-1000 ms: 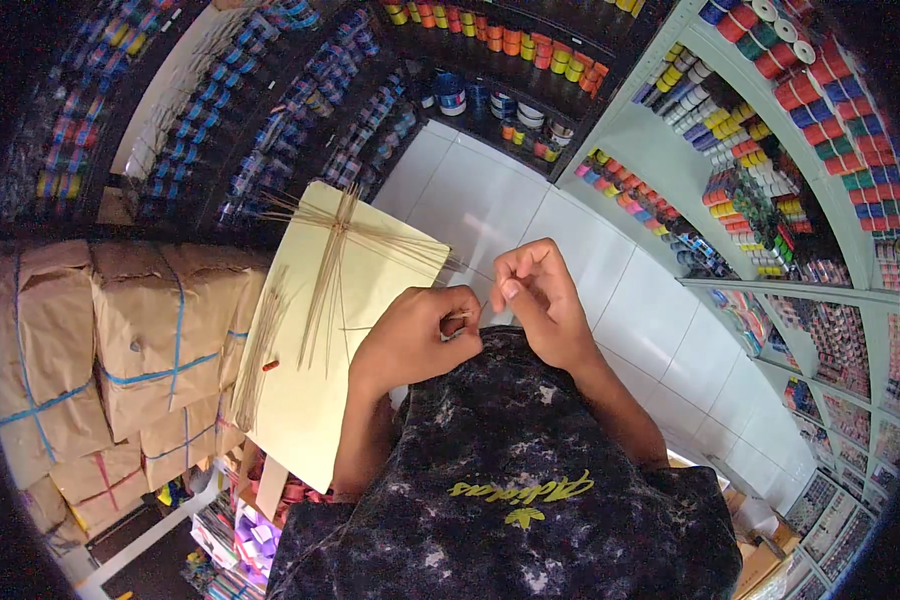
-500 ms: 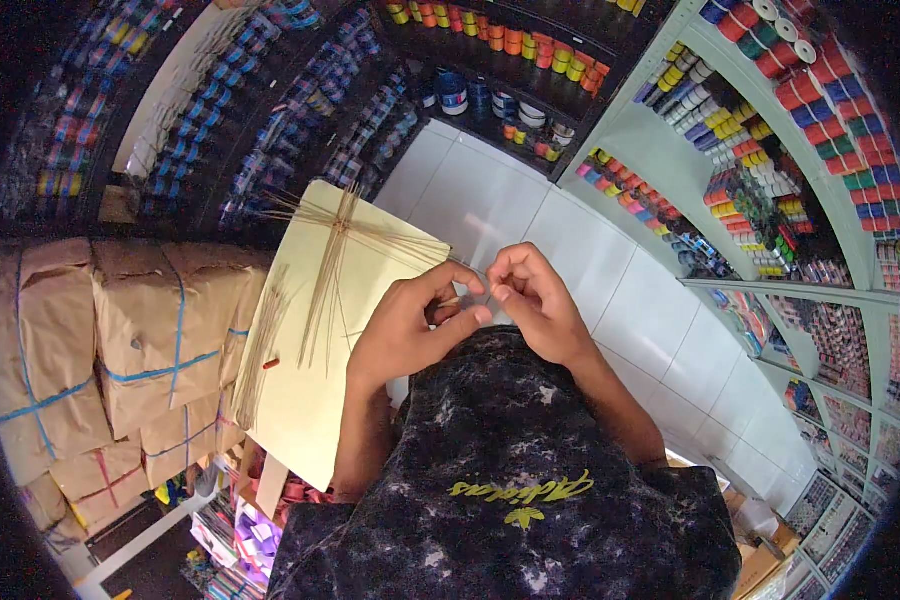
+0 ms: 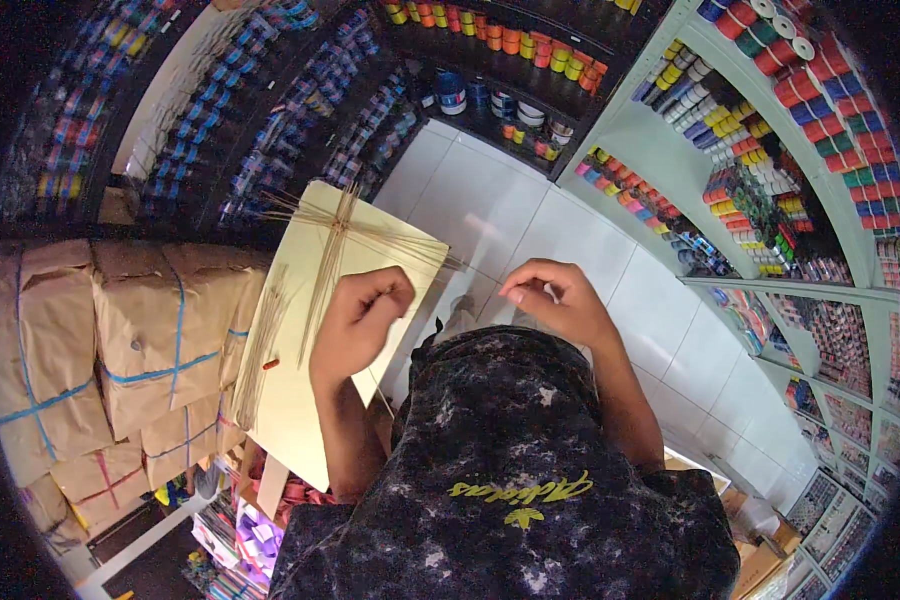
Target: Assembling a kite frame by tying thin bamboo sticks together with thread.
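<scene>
My left hand point(image 3: 368, 315) hovers over the right edge of a pale yellow board point(image 3: 300, 430), its fingers curled in. Whether it holds anything is hidden, though a thin pale strand point(image 3: 380, 392) shows beside the wrist. Across my lap, apart from it, my right hand point(image 3: 562, 300) has its thumb and fingers bent together; nothing can be made out between them. Thin brown sticks point(image 3: 342, 225) lie crossed on the far part of the board. More loose sticks point(image 3: 262, 350) run along its left side, near a small red piece point(image 3: 272, 364).
Brown paper parcels point(image 3: 155, 310) tied with blue cord are stacked at the left. Dark shelves point(image 3: 320, 100) of spools stand behind, and a pale shelf unit point(image 3: 610, 165) of coloured spools lines the right. White floor tiles point(image 3: 570, 230) lie between. Purple ribbon point(image 3: 258, 540) shows lower left.
My hands, close together before, have drawn apart. The left moved left over the board and its fingers curled in; the right shifted slightly right. The crossed sticks stay put.
</scene>
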### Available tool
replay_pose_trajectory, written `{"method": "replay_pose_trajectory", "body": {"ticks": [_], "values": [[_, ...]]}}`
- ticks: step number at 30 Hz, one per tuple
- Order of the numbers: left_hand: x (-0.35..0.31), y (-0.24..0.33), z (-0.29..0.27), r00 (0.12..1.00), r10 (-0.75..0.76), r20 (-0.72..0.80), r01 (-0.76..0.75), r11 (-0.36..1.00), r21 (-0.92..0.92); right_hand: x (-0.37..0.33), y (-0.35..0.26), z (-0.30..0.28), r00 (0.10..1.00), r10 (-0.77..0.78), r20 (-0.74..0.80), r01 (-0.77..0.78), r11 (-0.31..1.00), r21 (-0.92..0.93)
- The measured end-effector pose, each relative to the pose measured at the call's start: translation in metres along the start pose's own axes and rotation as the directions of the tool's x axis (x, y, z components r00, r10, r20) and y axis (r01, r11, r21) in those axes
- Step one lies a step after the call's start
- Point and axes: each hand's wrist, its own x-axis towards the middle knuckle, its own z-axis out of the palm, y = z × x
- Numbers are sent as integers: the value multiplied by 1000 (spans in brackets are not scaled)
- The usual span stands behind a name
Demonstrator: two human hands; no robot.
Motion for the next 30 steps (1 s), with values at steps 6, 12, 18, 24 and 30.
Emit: {"method": "replay_pose_trajectory", "body": {"ticks": [6, 12, 18, 24, 30], "values": [[-15, 7, -25, 988, 21, -155, -19, 1000, 10, -6, 77, -41, 972, 22, -234, -28, 999, -24], [-38, 0, -53, 897, -14, -441, 41, 998, 53, -39, 186, -89, 853, 85, -516, -135, 989, -61], [-49, -3, -79, 830, -23, -557, 49, 998, 31, -115, 307, -137, 686, 143, -713, -327, 936, -127], [-52, -7, -90, 857, -70, -510, 69, 997, -21, -165, 360, -170, 427, 136, -894, -647, 736, -197], [-50, -1, -91, 801, -68, -594, 72, 997, -16, -178, 343, -198, 284, 130, -950, -746, 652, -134]]}}
